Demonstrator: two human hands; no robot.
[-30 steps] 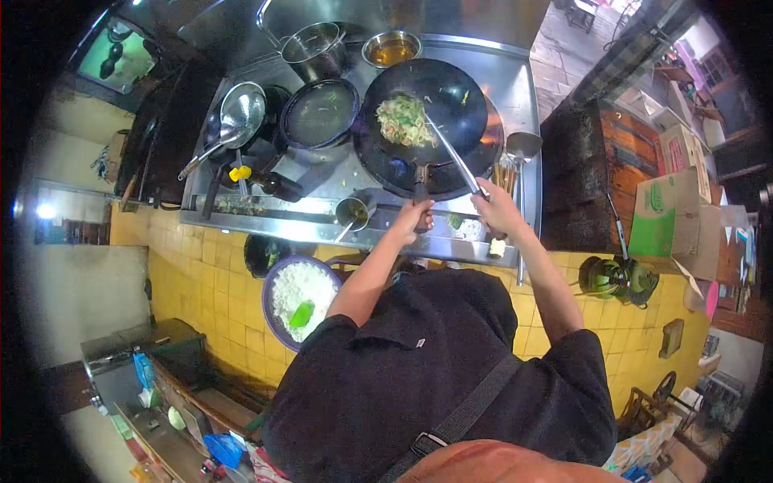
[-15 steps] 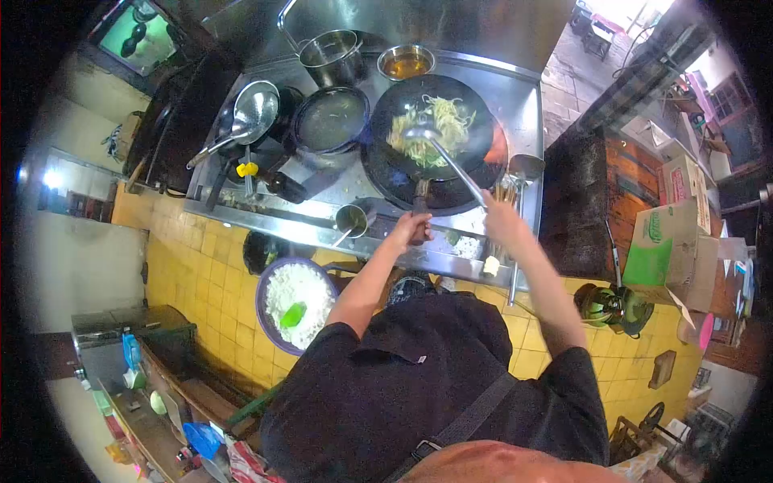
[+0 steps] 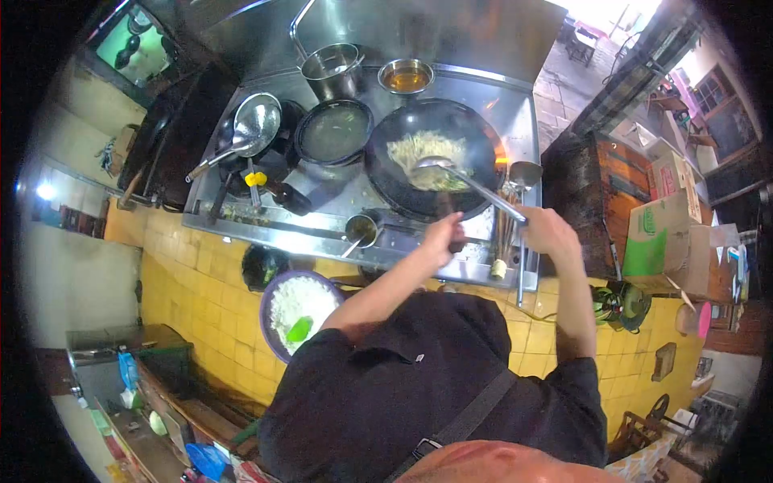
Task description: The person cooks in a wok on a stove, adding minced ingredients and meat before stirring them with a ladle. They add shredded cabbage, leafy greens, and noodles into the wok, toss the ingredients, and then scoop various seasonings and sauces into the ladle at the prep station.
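Observation:
A dark wok (image 3: 475,133) sits over a burner at the right of the steel stove, flames showing at its right edge. Noodles with bits of green (image 3: 427,150) lie in it. My left hand (image 3: 442,240) is closed round the wok handle (image 3: 452,211) at the front. In my right hand (image 3: 551,233) is the shaft of a metal ladle (image 3: 485,191), which slants to the left into the wok. Its bowl rests on the near part of the noodles.
Left of the wok are a lidded-looking dark pan (image 3: 334,133), a steel pot (image 3: 332,74) and a strainer (image 3: 258,125). Behind it stands a bowl of amber liquid (image 3: 406,76). A white-filled tub (image 3: 302,310) is near my left elbow; cardboard boxes (image 3: 664,233) stand right.
The wok and my left hand have moved right and nearer to me. My right hand has gone right and down, with the ladle lower in the wok. The noodles have settled together.

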